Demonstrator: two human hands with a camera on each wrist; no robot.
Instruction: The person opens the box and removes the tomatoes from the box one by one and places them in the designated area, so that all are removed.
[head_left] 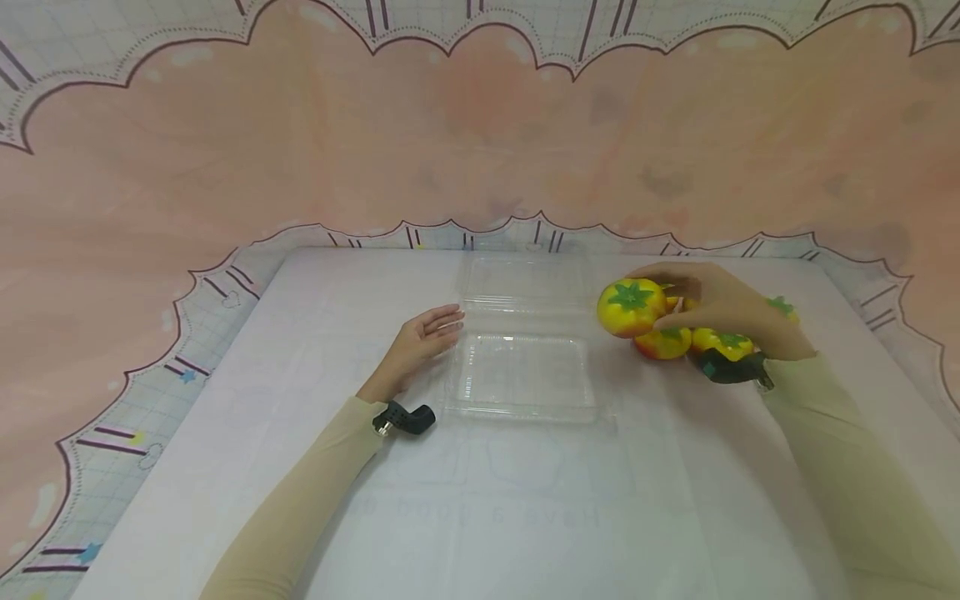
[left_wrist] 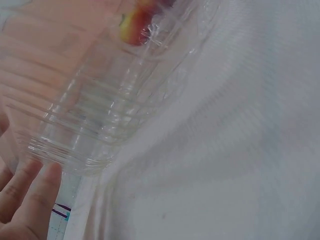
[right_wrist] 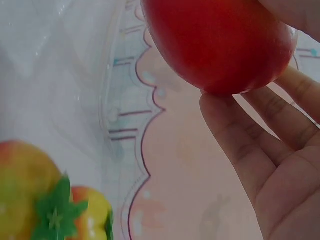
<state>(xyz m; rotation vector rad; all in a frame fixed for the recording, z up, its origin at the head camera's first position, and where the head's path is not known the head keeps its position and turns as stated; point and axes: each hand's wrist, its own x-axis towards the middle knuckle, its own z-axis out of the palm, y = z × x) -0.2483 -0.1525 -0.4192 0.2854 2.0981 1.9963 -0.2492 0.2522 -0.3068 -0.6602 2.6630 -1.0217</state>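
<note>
My right hand (head_left: 716,304) grips a tomato (head_left: 631,307), yellow around a green star-shaped calyx and smooth red underneath, as the right wrist view shows. Thumb and fingertips hold its sides, above several similar tomatoes on the table. A clear plastic clamshell box (head_left: 525,414) lies unfolded in the middle, its ribbed lid (head_left: 525,283) laid back toward the far edge. At the box's left side is my left hand (head_left: 420,343), fingers extended, with fingertips right at the hinge edge. In the left wrist view those fingers (left_wrist: 42,195) meet the ribbed plastic.
Another tomato (head_left: 662,342) and a further tomato (head_left: 722,342) sit right of the box, partly hidden behind my right hand. A white cloth covers the table (head_left: 480,533). Behind it hangs a peach-coloured patterned cloth (head_left: 450,142). Each wrist carries a black camera (head_left: 408,418).
</note>
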